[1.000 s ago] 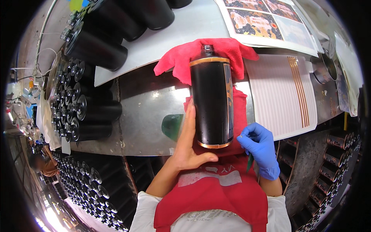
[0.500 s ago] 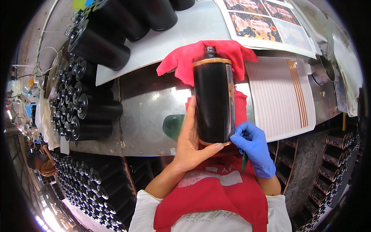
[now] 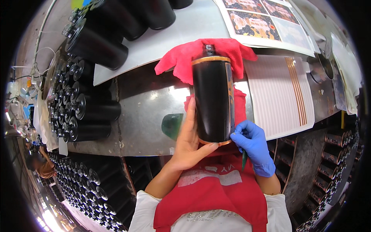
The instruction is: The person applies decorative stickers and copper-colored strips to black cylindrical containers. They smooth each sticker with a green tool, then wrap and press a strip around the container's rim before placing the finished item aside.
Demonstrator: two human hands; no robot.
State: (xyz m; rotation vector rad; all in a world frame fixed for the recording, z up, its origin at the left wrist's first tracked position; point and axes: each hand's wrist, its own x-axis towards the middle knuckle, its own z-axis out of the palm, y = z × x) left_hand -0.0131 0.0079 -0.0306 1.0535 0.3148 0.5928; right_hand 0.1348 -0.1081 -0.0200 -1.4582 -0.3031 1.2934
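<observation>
A black glossy bottle [image 3: 210, 100] with gold bands round its shoulder and base lies with its clear neck pointing away from me. A patterned decal strip [image 3: 230, 92] runs down its right side. My bare left hand [image 3: 187, 145] curls round the bottle's left side and base, thumb on the lower band. My right hand [image 3: 253, 145], in a blue glove, pinches at the decal's lower right corner. Out from under that hand sticks a dark green flat piece [image 3: 244, 159], mostly hidden by the fingers. Beneath the bottle is a bunched red cloth [image 3: 177, 63].
A green translucent sheet [image 3: 170, 125] lies left of my hand on the metal table [image 3: 143, 104]. Black bottles [image 3: 96, 46] crowd the left. To the right are striped backing paper [image 3: 274, 92] and printed decal sheets [image 3: 255, 23]. A person [image 3: 46, 166] is far left.
The whole view has shifted a little. Both hands and the bottle keep nearly the same pose, the right fingertips still at the lower right corner.
</observation>
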